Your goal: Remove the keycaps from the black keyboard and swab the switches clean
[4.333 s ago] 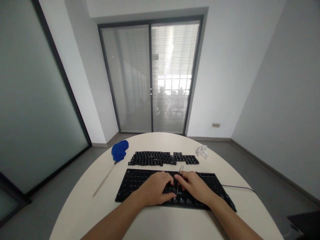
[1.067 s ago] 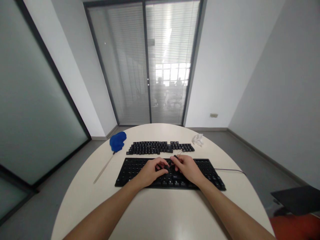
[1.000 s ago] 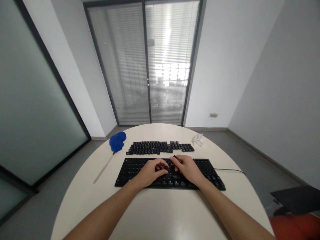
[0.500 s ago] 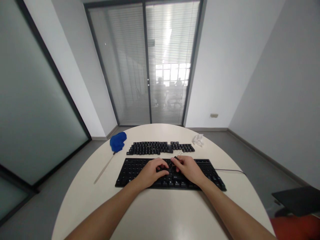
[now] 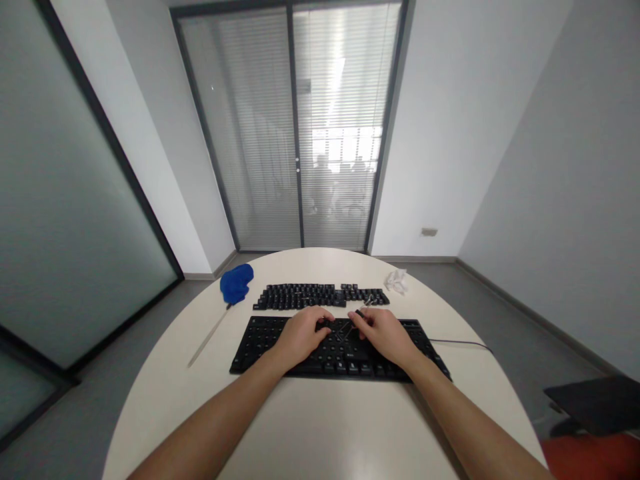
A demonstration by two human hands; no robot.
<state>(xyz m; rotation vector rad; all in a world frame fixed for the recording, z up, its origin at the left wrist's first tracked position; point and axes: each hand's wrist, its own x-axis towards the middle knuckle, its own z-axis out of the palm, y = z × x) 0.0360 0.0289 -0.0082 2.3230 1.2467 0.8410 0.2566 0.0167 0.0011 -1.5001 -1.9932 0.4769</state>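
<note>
A black keyboard (image 5: 270,343) lies in front of me, with many of its keycaps off and some still along the near edge. My right hand (image 5: 383,333) is closed on a keycap puller (image 5: 345,330) with a dark grip. Its wire loop reaches left over the middle of the keyboard, and more wire sticks out past the fingers at the far side. Just left of the loop, my left hand (image 5: 303,333) hovers above the keys, thumb and forefinger apart; its other fingers are partly hidden.
Rows of loose black keycaps (image 5: 300,295) lie behind the keyboard. On the left rest a blue cloth (image 5: 236,283) and a thin pale stick (image 5: 210,337). Crumpled white tissue (image 5: 397,281) sits at the back right. The keyboard's cable (image 5: 463,341) runs to the round table's right edge.
My left hand has drawn back a little to the left and away from the puller. My right hand has shifted slightly right with the puller, so its wire loop shows more clearly.
</note>
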